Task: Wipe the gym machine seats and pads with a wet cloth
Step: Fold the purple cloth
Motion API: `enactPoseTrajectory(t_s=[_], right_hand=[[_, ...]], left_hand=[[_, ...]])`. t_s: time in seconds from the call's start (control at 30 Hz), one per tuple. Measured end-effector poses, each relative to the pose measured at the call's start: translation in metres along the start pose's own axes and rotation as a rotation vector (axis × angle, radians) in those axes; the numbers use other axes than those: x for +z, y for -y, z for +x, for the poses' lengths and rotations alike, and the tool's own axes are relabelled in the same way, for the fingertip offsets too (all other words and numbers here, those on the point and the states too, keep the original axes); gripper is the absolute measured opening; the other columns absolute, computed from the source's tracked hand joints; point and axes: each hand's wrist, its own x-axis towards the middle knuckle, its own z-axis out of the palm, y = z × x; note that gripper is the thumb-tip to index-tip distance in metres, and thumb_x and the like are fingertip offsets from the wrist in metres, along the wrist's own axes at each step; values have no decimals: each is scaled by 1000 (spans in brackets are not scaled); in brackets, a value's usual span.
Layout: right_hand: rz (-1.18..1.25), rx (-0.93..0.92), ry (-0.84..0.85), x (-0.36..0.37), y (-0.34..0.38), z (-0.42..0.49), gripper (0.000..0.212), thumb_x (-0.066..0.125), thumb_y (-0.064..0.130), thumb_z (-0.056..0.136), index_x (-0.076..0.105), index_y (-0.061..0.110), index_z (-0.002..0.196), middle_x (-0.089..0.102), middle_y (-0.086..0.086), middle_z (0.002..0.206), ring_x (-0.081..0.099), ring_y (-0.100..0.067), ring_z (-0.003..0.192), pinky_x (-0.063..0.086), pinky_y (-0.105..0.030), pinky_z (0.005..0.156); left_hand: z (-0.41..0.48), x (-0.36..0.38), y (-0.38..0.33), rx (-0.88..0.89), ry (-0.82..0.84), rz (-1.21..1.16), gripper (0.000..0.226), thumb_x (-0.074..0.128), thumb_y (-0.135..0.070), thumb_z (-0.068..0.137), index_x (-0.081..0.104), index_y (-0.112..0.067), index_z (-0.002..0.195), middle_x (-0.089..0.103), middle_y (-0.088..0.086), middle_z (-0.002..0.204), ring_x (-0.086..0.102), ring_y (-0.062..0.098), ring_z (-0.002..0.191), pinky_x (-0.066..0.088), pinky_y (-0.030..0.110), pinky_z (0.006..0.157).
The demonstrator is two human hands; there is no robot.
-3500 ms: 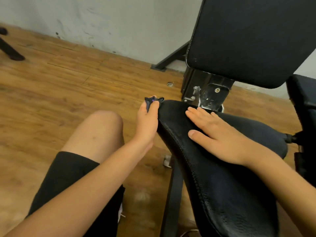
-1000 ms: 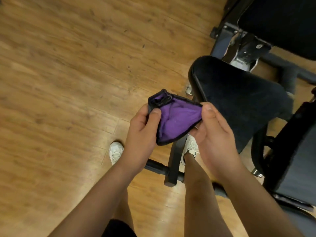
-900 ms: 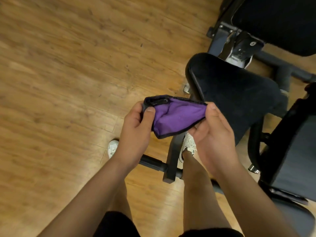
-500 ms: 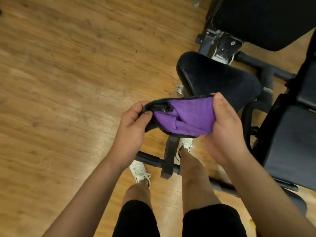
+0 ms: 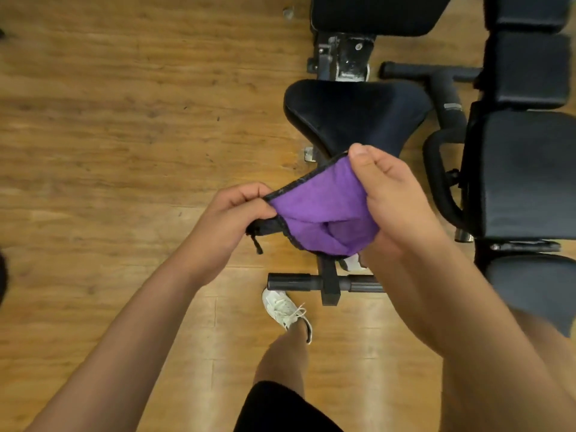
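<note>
A purple cloth (image 5: 321, 213) with a dark hem is stretched between both hands at chest height, above the floor. My left hand (image 5: 230, 219) pinches its left corner, where a dark tag hangs down. My right hand (image 5: 392, 201) grips the right edge, thumb on top. Beyond the cloth sits the black padded seat (image 5: 358, 116) of a gym bench, with its black back pad (image 5: 371, 14) further off at the top of the view.
A second machine with black pads (image 5: 526, 173) stands at the right, its curved handle (image 5: 436, 176) beside the seat. The bench's foot bar (image 5: 324, 283) lies on the wooden floor (image 5: 124, 120) by my white shoe (image 5: 285, 310).
I have stood up from the seat and the view now looks straight down. Both hands took the cloth and spread it wider; the right hand has risen.
</note>
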Motion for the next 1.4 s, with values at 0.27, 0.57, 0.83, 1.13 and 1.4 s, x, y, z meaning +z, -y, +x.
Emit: enactPoseTrajectory(t_s=[0.27,0.57,0.83,1.13,1.4], right_hand=[[-40,-33,-26,-46,6,-42,33,47,38,102,68,13,99,66,-8,95,66,-18,91,50,-31,77],[-57,-139,-191,-98,7,-98,28,46,31,103,63,21,84,57,10,77,56,-1,77,43,-15,65],[486,-48,-241,-125,7,-150,5,51,20,101,55,19,104,62,3,91,64,-5,77,50,-23,56],[765,-79,-183,-163,-22,-249,45,53,-16,81,62,7,118,65,-9,123,63,-18,116,53,-27,92],[153,-207,-340,-172,-45,-309,62,57,-20,75,72,28,110,63,7,126,59,-8,118,51,-26,91]], left_hand=[[-10,26,-44,108,78,449,18,48,-9,94,58,-14,79,56,-11,64,52,6,57,41,17,47],[-34,77,-56,229,73,558,34,50,14,86,59,-18,80,60,-14,62,50,-2,59,40,13,59],[-79,129,-49,86,-6,-122,41,44,1,101,52,-28,127,70,7,85,65,15,73,56,28,63],[-153,183,-27,-249,78,-597,72,88,-6,58,60,-14,124,67,24,121,71,25,95,53,34,92],[-221,224,-46,-88,185,-116,42,60,21,70,70,-3,103,73,17,109,72,19,92,58,24,75]])
